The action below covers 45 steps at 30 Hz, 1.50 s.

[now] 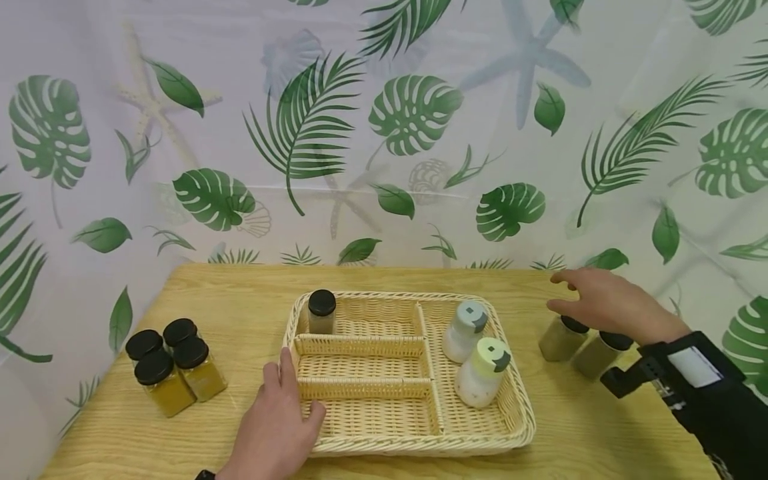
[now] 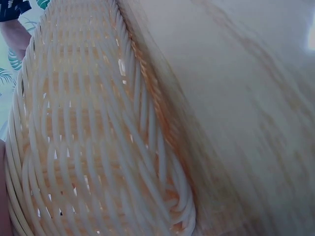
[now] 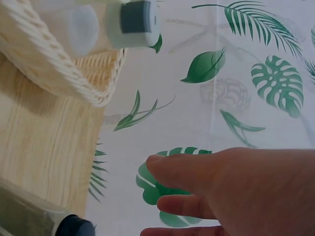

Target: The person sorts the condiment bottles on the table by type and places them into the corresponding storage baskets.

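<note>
A wicker basket [image 1: 420,443] with dividers stands on the wooden table. My left hand [image 1: 276,417] grips its left side near the front corner, thumb inside the rim and fingers outside. The left wrist view shows mostly the basket's woven side [image 2: 83,113]. Inside sit a black-lidded jar [image 1: 321,320] at the back left and, in the right compartment, a grey-capped shaker [image 1: 461,337] and a yellow-capped shaker [image 1: 478,383]. Over two dark-lidded jars [image 1: 558,341] right of the basket, my right hand [image 1: 618,300] hovers with fingers spread, holding nothing.
Several black-lidded jars of yellow-brown powder [image 1: 162,393] stand close together left of the basket. A cloth printed with leaves [image 1: 414,113] hangs behind the table's back edge. My right wrist wears a black strap with a device [image 1: 690,367].
</note>
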Motion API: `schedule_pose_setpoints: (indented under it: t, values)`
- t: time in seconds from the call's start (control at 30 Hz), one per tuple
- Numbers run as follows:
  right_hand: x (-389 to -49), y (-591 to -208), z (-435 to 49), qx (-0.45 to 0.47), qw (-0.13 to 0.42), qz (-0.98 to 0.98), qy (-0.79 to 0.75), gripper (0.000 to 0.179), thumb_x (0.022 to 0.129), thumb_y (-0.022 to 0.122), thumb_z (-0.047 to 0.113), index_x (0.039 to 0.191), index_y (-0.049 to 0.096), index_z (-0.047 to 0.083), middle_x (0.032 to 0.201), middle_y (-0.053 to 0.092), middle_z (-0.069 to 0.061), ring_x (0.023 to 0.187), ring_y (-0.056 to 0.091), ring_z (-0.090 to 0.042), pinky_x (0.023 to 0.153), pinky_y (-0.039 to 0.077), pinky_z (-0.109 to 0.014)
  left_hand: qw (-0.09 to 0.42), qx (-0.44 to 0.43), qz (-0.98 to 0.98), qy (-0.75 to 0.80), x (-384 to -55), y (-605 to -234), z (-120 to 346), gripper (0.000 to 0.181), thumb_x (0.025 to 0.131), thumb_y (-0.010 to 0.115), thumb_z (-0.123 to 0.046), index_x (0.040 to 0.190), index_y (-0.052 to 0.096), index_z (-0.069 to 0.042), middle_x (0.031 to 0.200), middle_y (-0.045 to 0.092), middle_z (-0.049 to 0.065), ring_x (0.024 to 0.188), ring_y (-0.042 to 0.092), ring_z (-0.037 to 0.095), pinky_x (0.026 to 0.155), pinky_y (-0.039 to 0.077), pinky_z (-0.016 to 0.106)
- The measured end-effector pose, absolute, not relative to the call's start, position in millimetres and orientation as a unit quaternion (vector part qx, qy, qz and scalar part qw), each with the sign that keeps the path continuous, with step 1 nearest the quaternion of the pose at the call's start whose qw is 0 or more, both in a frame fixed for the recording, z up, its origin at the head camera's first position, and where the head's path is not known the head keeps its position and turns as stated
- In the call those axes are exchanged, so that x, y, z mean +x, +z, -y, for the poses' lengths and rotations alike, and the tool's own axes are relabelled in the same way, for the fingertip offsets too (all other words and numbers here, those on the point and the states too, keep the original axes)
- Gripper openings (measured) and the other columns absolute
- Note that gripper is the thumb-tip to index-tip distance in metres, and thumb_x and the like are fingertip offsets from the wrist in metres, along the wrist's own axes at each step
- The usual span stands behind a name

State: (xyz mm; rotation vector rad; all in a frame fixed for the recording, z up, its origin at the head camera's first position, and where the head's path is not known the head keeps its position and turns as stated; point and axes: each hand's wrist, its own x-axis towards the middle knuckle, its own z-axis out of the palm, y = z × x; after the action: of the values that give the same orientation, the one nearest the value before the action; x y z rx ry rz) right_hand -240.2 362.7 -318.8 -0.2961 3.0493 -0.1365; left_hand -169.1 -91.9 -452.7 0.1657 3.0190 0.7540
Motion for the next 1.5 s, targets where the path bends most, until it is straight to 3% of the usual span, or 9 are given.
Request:
schedule_pose_setpoints:
  t: [0.83,1.5]
  values:
    - [-250.1,-355.0,-399.1,-0.088,0.071,-0.992,-0.063,0.06,0.086,0.067,0.031,0.123,0.053,-0.013,0.107,0.058,-0.035,0.093,0.054,-0.045,0.069,0.049,-0.051,-0.005,0.057,-0.97,0.237,-166.9,-452.0,95.1,0.09,0.087,0.054,-0.038,0.148,0.008,0.009,0.115,0.035,0.023,0.07,0.046,0.022,0.05,0.043,0.031]
    - [-247.2,-373.1,-399.6,-0.083,0.056,-0.991,-0.087,0.043,0.083,0.067,0.017,0.113,0.058,-0.013,0.102,0.061,-0.029,0.084,0.056,-0.034,0.064,0.048,-0.046,-0.005,0.058,-0.969,0.241,-167.6,-453.7,92.8,0.091,0.087,0.054,-0.039,0.149,0.007,0.007,0.115,0.036,0.021,0.071,0.046,0.021,0.05,0.043,0.031]
